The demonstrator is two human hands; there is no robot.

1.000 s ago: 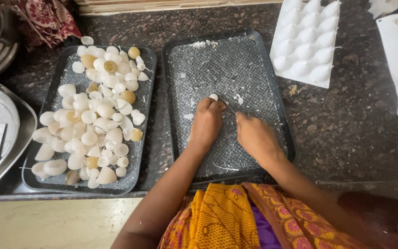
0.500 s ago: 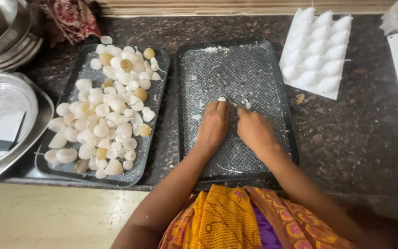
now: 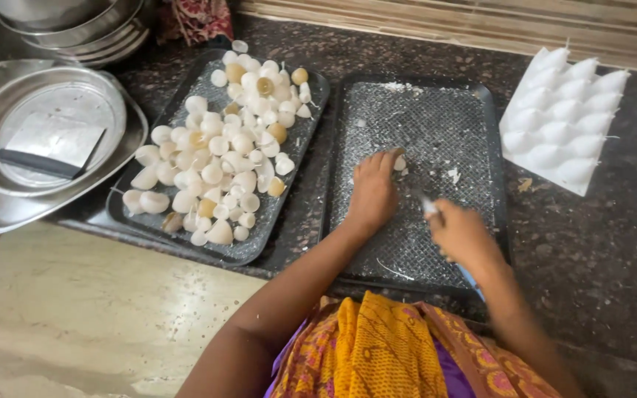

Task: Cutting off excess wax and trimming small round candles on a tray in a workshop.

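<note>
My left hand (image 3: 374, 193) rests on the right black tray (image 3: 473, 110), its fingertips pinching a small white piece (image 3: 400, 163) against the mesh-patterned bottom. My right hand (image 3: 464, 237) is blurred, nearer the tray's front edge. It is closed around a thin tool (image 3: 429, 208) whose pale tip pokes out toward the left hand, with a blue end showing below the wrist. White crumbs (image 3: 453, 175) lie scattered on this tray. The left black tray (image 3: 311, 129) holds several white and yellowish cone-shaped pieces (image 3: 219, 158).
A white mould with pointed bumps (image 3: 562, 121) lies on the dark stone counter at the right. Stacked steel plates (image 3: 9, 210) at the left carry a flat metal scraper (image 3: 49, 144). More steel vessels (image 3: 68, 26) and a patterned cloth (image 3: 193, 18) stand at the back.
My right hand has drawn back from beside the left hand toward the tray's near edge and is blurred. The left hand stays on the small white piece.
</note>
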